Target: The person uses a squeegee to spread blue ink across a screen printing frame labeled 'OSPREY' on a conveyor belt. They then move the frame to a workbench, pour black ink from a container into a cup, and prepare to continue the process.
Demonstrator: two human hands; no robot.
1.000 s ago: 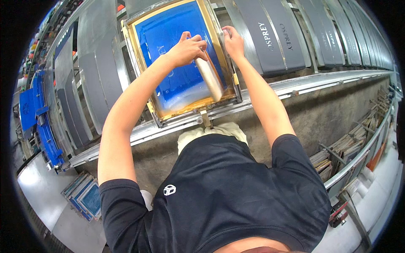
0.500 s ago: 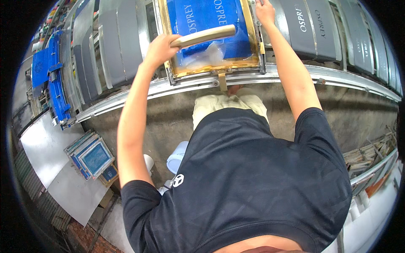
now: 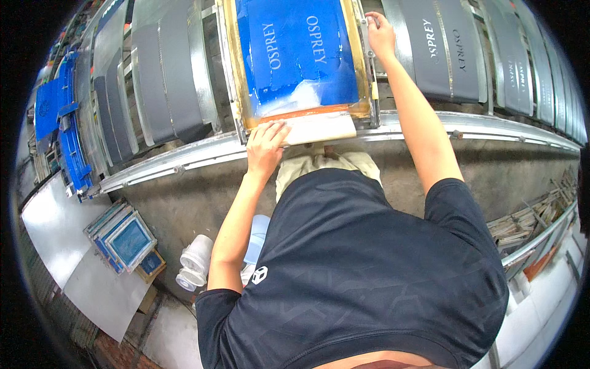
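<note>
A screen-printing frame with blue mesh and pale lettering lies before me on the long bench. My left hand is wrapped over the left end of a squeegee with a wide cream handle and an orange-brown blade. The squeegee rests across the near end of the screen, its blade facing away from me. A whitish patch of ink lies on the mesh just beyond it. My right hand is at the frame's far right side, its fingers curled at the metal side rail.
Dark grey fabric panels lie on slanted boards left of the screen; lettered panels lie to the right. A metal rail edges the bench. At lower left stand stacked screens, white buckets and a light-blue bucket.
My left hand has brought the squeegee toward me, from above the mesh to the screen's near end. My right hand stays by the frame's right side, slightly lower in view.
</note>
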